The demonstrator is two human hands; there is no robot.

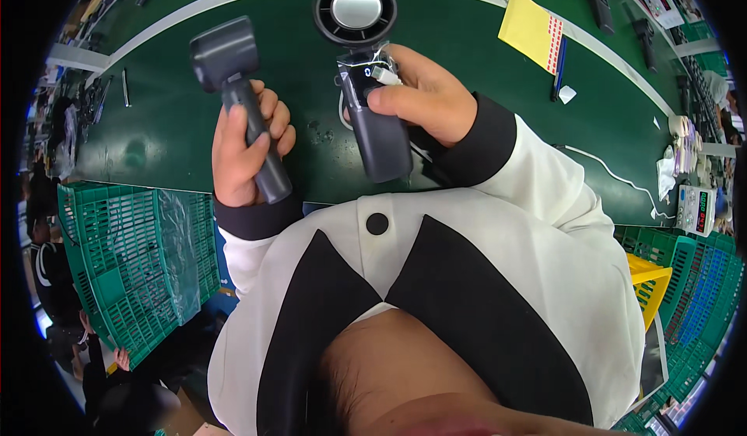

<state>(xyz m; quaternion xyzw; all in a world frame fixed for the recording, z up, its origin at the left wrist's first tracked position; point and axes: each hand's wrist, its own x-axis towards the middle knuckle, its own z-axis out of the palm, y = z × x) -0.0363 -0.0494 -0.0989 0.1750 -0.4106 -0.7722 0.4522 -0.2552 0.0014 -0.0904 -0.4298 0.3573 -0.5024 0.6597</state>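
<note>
My left hand (pixel 247 146) is wrapped round the handle of a dark grey handheld fan (pixel 226 50), its head turned sideways. In my right hand (pixel 428 97) is a second dark grey handheld fan (pixel 377 144), its round head with a silver centre facing up. My right thumb presses on the front of that fan, just below a small lit display. A white cable plug (pixel 386 75) lies against its neck by the thumb, with clear film around it. Part of the white cable loops behind the fan. Both fans are held above the green table (pixel 311 132), apart from each other.
A yellow envelope (pixel 531 31) and a dark blue pen (pixel 560 68) lie at the far right. A white cable (pixel 615 173) runs to a small meter (pixel 695 210) at the right edge. Green crates (pixel 132 265) stand at the left, where another person is. A yellow basket (pixel 652 284) is at the right.
</note>
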